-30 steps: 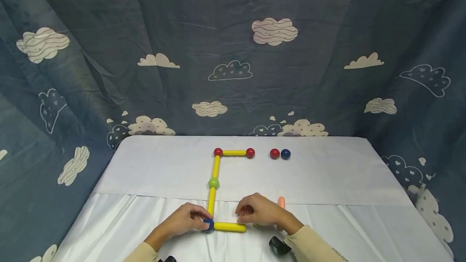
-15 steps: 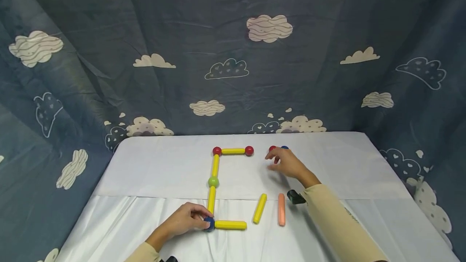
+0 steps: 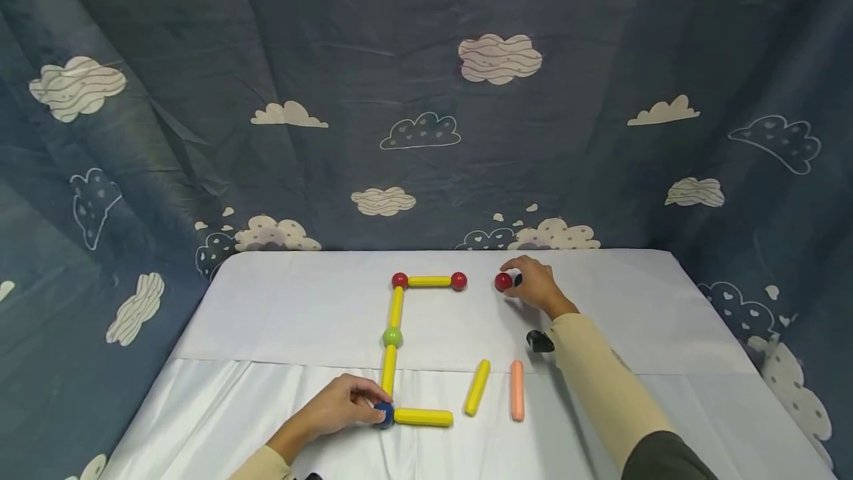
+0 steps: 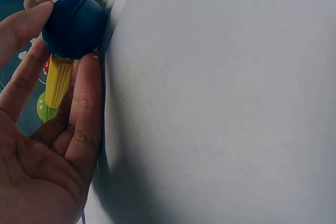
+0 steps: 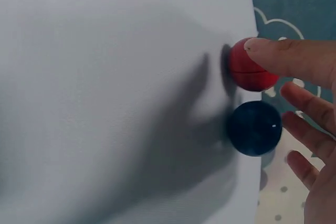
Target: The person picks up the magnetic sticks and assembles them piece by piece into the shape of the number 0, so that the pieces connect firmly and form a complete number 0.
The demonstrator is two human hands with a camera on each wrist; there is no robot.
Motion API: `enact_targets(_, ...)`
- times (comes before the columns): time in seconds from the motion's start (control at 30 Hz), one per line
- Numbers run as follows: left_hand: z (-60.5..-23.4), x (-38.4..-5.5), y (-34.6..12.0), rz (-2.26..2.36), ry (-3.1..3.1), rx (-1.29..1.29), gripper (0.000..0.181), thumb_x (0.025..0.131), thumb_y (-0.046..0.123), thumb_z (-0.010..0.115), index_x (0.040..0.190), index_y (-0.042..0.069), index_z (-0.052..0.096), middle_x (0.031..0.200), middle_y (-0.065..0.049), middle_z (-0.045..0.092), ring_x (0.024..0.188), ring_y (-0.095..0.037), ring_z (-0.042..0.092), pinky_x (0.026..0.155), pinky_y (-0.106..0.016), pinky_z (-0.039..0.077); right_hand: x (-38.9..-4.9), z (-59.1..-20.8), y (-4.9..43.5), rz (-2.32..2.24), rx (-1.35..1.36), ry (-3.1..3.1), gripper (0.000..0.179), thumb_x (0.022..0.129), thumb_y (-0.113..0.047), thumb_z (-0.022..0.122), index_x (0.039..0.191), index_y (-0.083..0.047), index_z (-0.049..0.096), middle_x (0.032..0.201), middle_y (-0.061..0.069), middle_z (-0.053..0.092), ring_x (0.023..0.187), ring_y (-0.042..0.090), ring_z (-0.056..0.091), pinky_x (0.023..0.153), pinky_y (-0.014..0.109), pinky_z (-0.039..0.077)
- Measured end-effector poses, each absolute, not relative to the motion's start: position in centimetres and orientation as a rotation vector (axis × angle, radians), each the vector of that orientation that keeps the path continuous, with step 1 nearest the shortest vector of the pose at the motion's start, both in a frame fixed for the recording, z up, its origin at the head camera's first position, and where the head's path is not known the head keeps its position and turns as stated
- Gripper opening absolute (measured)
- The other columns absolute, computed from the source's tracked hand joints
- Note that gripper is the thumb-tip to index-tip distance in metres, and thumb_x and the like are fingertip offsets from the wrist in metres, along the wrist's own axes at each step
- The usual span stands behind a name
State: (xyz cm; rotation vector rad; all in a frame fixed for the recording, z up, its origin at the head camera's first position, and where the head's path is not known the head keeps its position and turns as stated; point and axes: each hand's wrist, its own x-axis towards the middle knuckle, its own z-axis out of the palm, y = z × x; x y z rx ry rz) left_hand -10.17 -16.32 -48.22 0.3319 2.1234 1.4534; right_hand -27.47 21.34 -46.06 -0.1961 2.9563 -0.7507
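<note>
My left hand pinches a blue ball at the near corner of a figure of yellow sticks and balls. One yellow stick runs right from this ball; another leads up to a green ball. Further along are a red corner ball and a red end ball. At the back right, my right hand holds a loose red ball, its thumb across the ball in the right wrist view. A loose blue ball sits beside that one, mostly hidden by the hand in the head view.
A loose yellow stick and an orange-pink stick lie right of the figure. White cloth covers the table. A dark cloud-patterned curtain hangs behind it and at both sides.
My right hand has left the near yellow stick's end, moved to the back right and taken hold of the loose red ball. The left hand stays on its blue ball.
</note>
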Motion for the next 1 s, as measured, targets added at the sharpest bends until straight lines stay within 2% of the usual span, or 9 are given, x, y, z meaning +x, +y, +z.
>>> enact_targets(0.33, -48.4, -9.9, -16.3, 1.468, 2.104, 0.331, 0.022, 0.081, 0.014, 0.077, 0.102, 0.007, 0.073, 0.088, 0.0, 0.066, 0.069, -0.011, 0.054, 0.058, -0.02, 0.042, -28.5, -48.2, 20.9, -0.695, -0.238, 2.945, 0.046, 0.075, -0.005, 0.08, 0.118, -0.005, 0.063, 0.124, 0.018, 0.061, 0.115, 0.035, 0.053, 0.102, 0.054, 0.027)
enact_targets(0.43, -48.3, -9.9, -16.3, 1.473, 2.102, 0.331, 0.022, 0.081, 0.014, 0.077, 0.102, 0.007, 0.073, 0.088, 0.0, 0.067, 0.07, -0.011, 0.055, 0.059, -0.02, 0.042, -28.7, -48.3, 20.7, -0.698, -0.245, 2.96, 0.042, 0.076, -0.002, 0.078, 0.116, -0.005, 0.064, 0.12, 0.019, 0.063, 0.111, 0.035, 0.055, 0.102, 0.052, 0.035)
enact_targets(0.53, -48.3, -10.0, -16.3, 1.476, 2.105, 0.333, 0.022, 0.081, 0.013, 0.077, 0.102, 0.007, 0.073, 0.088, 0.0, 0.067, 0.07, -0.011, 0.055, 0.059, -0.02, 0.043, -28.8, -48.3, 20.5, -0.689, -0.251, 2.968, 0.041, 0.077, 0.0, 0.077, 0.115, -0.005, 0.064, 0.117, 0.019, 0.063, 0.107, 0.035, 0.057, 0.096, 0.05, 0.044)
enact_targets(0.6, -48.3, -10.2, -16.3, 1.47, 2.119, 0.33, 0.022, 0.08, 0.013, 0.078, 0.101, 0.007, 0.074, 0.088, 0.0, 0.067, 0.069, -0.012, 0.055, 0.059, -0.02, 0.043, -28.9, -48.3, 20.4, -0.676, -0.262, 2.974, 0.041, 0.077, 0.0, 0.077, 0.116, -0.004, 0.064, 0.116, 0.019, 0.064, 0.106, 0.035, 0.057, 0.095, 0.049, 0.046)
enact_targets(0.83, -48.3, -10.1, -16.2, 1.459, 2.128, 0.356, 0.022, 0.081, 0.014, 0.077, 0.102, 0.007, 0.074, 0.088, 0.0, 0.068, 0.07, -0.01, 0.057, 0.059, -0.02, 0.044, -28.0, -47.9, 20.0, -0.712, -0.263, 2.991, 0.041, 0.076, -0.006, 0.079, 0.114, -0.007, 0.065, 0.111, 0.014, 0.066, 0.103, 0.031, 0.057, 0.093, 0.046, 0.047)
enact_targets(1.0, -48.3, -10.1, -16.5, 1.455, 2.13, 0.358, 0.023, 0.081, 0.014, 0.077, 0.102, 0.007, 0.073, 0.089, 0.0, 0.068, 0.07, -0.01, 0.057, 0.059, -0.02, 0.044, -26.3, -47.1, 19.1, -0.86, -0.354, 2.902, 0.039, 0.075, -0.008, 0.082, 0.11, -0.006, 0.064, 0.101, 0.009, 0.066, 0.094, 0.024, 0.058, 0.087, 0.042, 0.05)
